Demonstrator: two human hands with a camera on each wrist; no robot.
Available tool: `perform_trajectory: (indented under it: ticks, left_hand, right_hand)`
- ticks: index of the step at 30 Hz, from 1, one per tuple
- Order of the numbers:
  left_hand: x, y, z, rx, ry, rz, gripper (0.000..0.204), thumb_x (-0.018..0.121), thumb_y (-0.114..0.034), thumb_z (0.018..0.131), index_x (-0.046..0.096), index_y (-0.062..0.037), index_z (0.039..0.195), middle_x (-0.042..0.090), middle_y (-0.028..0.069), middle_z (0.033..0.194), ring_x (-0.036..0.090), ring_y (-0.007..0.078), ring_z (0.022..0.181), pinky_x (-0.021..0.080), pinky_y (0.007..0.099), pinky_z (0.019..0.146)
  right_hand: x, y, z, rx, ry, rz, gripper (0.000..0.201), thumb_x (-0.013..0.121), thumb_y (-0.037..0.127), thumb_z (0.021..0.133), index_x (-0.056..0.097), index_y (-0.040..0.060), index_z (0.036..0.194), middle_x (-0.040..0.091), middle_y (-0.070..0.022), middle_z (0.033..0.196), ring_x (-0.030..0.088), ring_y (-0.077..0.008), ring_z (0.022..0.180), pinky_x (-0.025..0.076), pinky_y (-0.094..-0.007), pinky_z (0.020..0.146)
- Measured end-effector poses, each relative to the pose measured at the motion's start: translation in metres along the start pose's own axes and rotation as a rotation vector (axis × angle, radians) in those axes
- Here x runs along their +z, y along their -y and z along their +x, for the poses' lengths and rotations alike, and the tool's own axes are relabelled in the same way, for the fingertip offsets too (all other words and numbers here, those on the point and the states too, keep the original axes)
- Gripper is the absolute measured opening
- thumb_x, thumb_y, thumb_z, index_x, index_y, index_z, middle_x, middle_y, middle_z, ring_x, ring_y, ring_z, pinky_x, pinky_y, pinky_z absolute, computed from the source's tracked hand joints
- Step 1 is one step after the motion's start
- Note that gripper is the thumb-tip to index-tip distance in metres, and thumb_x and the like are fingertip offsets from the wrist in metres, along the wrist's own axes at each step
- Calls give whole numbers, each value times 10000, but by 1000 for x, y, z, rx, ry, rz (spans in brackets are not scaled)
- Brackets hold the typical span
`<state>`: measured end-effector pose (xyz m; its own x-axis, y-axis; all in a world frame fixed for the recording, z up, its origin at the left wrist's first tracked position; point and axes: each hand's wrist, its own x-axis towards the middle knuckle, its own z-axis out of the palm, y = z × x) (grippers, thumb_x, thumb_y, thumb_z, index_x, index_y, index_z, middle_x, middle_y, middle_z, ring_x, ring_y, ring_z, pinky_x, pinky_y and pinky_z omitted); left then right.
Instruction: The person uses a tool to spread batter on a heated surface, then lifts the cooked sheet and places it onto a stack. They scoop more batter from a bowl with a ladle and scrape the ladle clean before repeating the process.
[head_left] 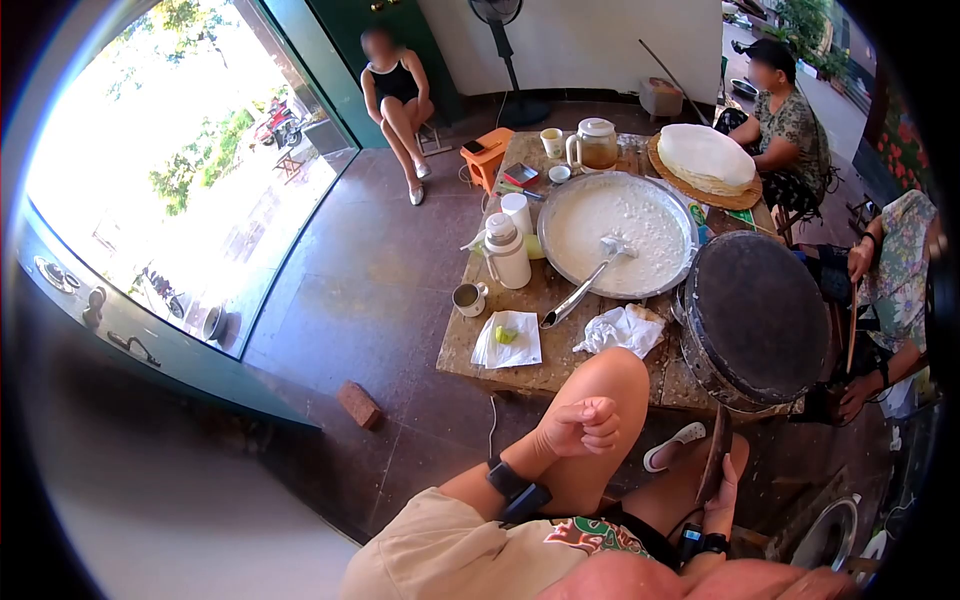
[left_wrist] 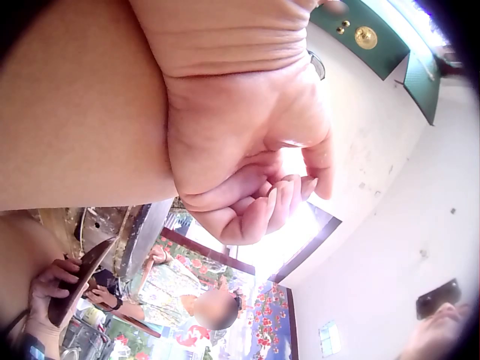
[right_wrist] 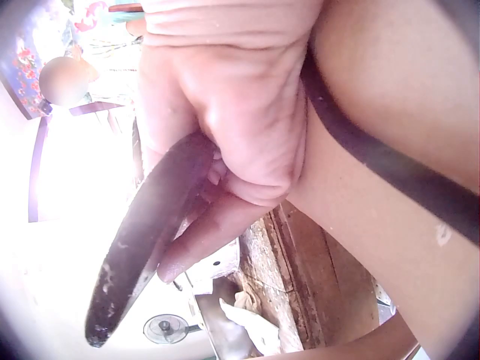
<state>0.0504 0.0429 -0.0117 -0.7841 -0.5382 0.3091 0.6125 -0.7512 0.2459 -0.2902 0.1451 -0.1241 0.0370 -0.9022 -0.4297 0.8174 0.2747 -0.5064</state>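
Observation:
My left hand (head_left: 585, 428) rests by my raised knee, fingers loosely curled with nothing in them; the left wrist view shows its palm side (left_wrist: 247, 142). Lower down, my right hand (head_left: 724, 490) holds a dark brown, flat, curved-edged scraper (head_left: 714, 458). Its long blade slants out from between thumb and fingers in the right wrist view, where the hand (right_wrist: 232, 112) covers its upper end. A round black griddle (head_left: 760, 310) stands just beyond that hand at the table corner. Beside it is a wide metal basin (head_left: 692, 262) of lumpy white batter (head_left: 590, 225), with a metal ladle (head_left: 580, 290) leaning in it.
On the wooden table (head_left: 460, 345) stand a thermos (head_left: 508, 255), a metal mug (head_left: 468, 298), a glass pitcher (head_left: 597, 150) and a stack of thin pancakes (head_left: 705, 155). A crumpled white cloth (head_left: 618, 330) lies near me. Several people sit around; a brick (head_left: 359, 404) is on the floor.

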Motion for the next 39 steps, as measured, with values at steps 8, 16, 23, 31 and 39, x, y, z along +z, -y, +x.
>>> perform_trajectory:
  ticks: [8, 16, 23, 31, 39]
  left_hand:
    - [0, 1, 0, 13, 40, -45, 314, 570, -234, 889, 376, -111, 675, 320, -29, 604, 276, 83, 522, 236, 220, 459]
    - [0, 1, 0, 10, 20, -16, 309, 570, -251, 886, 399, -134, 656, 342, -41, 588, 300, 74, 501, 253, 218, 466]
    - [0, 1, 0, 6, 12, -4, 303, 569, -257, 883, 413, -146, 649, 359, -43, 585, 312, 72, 493, 260, 218, 470]
    - [2, 1, 1, 11, -2, 16, 302, 567, -259, 884, 415, -139, 653, 369, -34, 596, 314, 78, 496, 263, 220, 473]
    - [2, 2, 1, 13, -8, 1, 296, 588, -249, 870, 400, -105, 692, 359, 2, 644, 306, 103, 556, 255, 227, 468]
  right_hand:
    - [1, -2, 0, -10, -16, 48, 335, 593, 276, 889, 585, 45, 1131, 653, -82, 1052, 634, -214, 918, 511, -323, 831]
    - [12, -1, -3, -19, -27, 8, 337, 584, 291, 894, 586, 44, 1123, 658, -77, 1037, 639, -209, 901, 517, -313, 816]
    - [3, -2, 0, -5, -44, 22, 326, 570, 287, 902, 588, 48, 1124, 658, -72, 1032, 639, -211, 902, 519, -314, 809]
    - [-8, -2, 2, 14, -19, 24, 333, 574, 286, 899, 585, 48, 1131, 653, -74, 1053, 631, -214, 925, 509, -323, 829]
    - [-16, -1, 4, 32, -6, 26, 333, 577, 286, 896, 586, 50, 1131, 654, -72, 1047, 633, -214, 910, 514, -321, 807]
